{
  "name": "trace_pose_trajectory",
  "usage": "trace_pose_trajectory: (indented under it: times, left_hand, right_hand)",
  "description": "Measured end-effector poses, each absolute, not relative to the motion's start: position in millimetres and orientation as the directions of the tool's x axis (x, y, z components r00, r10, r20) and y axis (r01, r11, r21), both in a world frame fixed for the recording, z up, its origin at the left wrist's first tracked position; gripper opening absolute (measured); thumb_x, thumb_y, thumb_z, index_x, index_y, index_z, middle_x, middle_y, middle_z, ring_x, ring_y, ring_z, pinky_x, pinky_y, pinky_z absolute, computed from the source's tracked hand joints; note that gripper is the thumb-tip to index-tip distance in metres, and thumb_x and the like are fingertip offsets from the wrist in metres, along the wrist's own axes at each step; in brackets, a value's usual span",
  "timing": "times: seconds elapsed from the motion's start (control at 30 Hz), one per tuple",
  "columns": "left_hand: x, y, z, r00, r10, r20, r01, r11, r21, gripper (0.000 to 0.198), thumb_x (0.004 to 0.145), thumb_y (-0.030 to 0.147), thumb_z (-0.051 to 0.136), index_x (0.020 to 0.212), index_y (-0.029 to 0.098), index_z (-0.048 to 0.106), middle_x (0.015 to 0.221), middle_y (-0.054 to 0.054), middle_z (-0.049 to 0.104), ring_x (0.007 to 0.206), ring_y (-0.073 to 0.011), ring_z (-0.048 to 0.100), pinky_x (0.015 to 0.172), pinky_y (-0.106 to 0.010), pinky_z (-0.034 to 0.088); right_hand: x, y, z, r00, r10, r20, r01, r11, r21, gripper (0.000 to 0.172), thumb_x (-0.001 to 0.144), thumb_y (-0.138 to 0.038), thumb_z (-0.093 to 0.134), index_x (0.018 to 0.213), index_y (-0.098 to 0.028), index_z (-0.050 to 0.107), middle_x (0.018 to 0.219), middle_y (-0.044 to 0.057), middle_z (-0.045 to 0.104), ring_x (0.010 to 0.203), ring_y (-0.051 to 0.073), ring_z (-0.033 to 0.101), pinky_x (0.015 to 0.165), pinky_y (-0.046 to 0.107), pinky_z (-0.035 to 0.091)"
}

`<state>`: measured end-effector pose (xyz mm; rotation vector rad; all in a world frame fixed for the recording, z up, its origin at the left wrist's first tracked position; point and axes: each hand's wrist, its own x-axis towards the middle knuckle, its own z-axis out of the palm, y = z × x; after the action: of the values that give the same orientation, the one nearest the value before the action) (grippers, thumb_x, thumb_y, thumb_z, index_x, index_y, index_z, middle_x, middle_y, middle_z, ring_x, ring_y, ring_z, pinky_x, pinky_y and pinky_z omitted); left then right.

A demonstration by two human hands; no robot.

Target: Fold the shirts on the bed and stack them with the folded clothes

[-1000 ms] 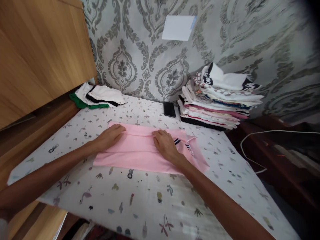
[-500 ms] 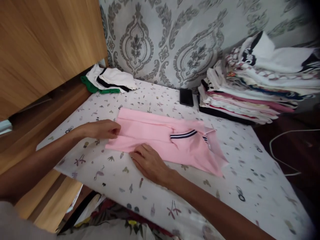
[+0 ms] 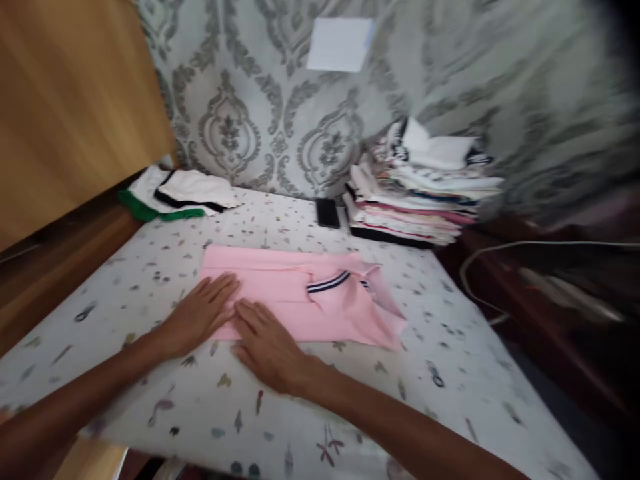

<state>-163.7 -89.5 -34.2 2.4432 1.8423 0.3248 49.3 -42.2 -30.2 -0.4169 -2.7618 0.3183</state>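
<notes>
A pink polo shirt [image 3: 300, 300] with a dark striped collar lies folded lengthwise on the printed white cloth [image 3: 310, 413] that covers the table. My left hand [image 3: 197, 317] lies flat, fingers stretched out, on the shirt's near left corner. Beside it, my right hand [image 3: 267, 343] rests flat with fingers spread on the shirt's near edge. Neither hand holds anything. The picture is smeared by motion.
A tall stack of folded clothes [image 3: 420, 193] stands at the back right against the patterned wall. A black phone [image 3: 327, 213] lies beside it. White, black and green garments [image 3: 175, 197] lie at the back left by a wooden panel [image 3: 70, 113]. A white cable [image 3: 480, 267] hangs off the right side.
My right hand slid from the shirt's middle to its near left edge, close to my left hand. The left hand opened flat. The camera swung, leaving the picture blurred.
</notes>
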Motion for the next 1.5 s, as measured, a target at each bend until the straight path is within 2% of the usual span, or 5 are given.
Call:
trace_pose_trajectory:
  times: [0.33,0.57,1.03,1.27,1.5]
  left_hand:
    - [-147,-73,-23,0.265,0.953,0.147,0.927,-0.294,0.233,0.061,0.103,0.046,0.023,0.159,0.033,0.004,0.164,0.0,0.024,0.146,-0.0247,0.033,0.118,-0.044,0.032]
    - [-9,19,16,0.457,0.886,0.08,0.784,-0.444,0.435,0.061,0.103,0.047,0.016,0.156,0.019,0.024,0.165,-0.006,0.018,0.152,-0.0212,0.016,0.123,-0.039,0.02]
    - [6,76,-21,0.427,0.872,0.24,0.688,-0.486,0.539,0.057,0.1,0.044,0.031,0.151,0.017,0.03,0.16,-0.013,0.032,0.148,-0.02,0.028,0.119,-0.039,0.027]
    - [-178,65,10,-0.275,0.961,0.0,0.888,0.255,0.383,0.038,0.084,0.028,0.056,0.119,0.013,0.059,0.124,-0.017,0.06,0.118,-0.0302,0.057,0.099,-0.04,0.045]
    - [-242,49,9,-0.339,0.927,-0.161,0.848,0.375,0.376,0.033,0.064,0.04,0.072,0.087,0.018,0.065,0.089,-0.007,0.067,0.088,-0.0268,0.062,0.07,-0.029,0.044]
  right_hand:
    - [167,-21,5,-0.442,0.703,0.557,0.457,0.711,-0.535,0.033,0.099,-0.026,0.045,0.127,-0.022,0.061,0.139,0.013,0.056,0.134,0.024,0.047,0.109,0.049,0.043]
    - [267,21,-21,0.026,0.945,0.325,0.642,0.233,-0.731,0.045,0.093,-0.049,0.047,0.121,-0.017,0.063,0.125,0.016,0.062,0.111,0.029,0.062,0.089,0.049,0.054]
    - [175,3,0,-0.401,0.697,0.594,0.505,0.709,-0.491,0.031,0.096,-0.025,0.046,0.123,-0.02,0.061,0.136,0.015,0.056,0.129,0.029,0.05,0.105,0.051,0.044]
    - [63,-48,11,-0.878,0.425,0.219,0.325,0.867,-0.378,0.019,0.097,-0.021,0.049,0.104,-0.016,0.065,0.1,0.011,0.065,0.096,0.023,0.061,0.078,0.037,0.055]
    - [-35,-77,10,-0.928,0.369,0.058,0.349,0.912,-0.214,0.022,0.097,-0.021,0.047,0.114,-0.01,0.057,0.104,0.017,0.066,0.096,0.029,0.063,0.071,0.042,0.056]
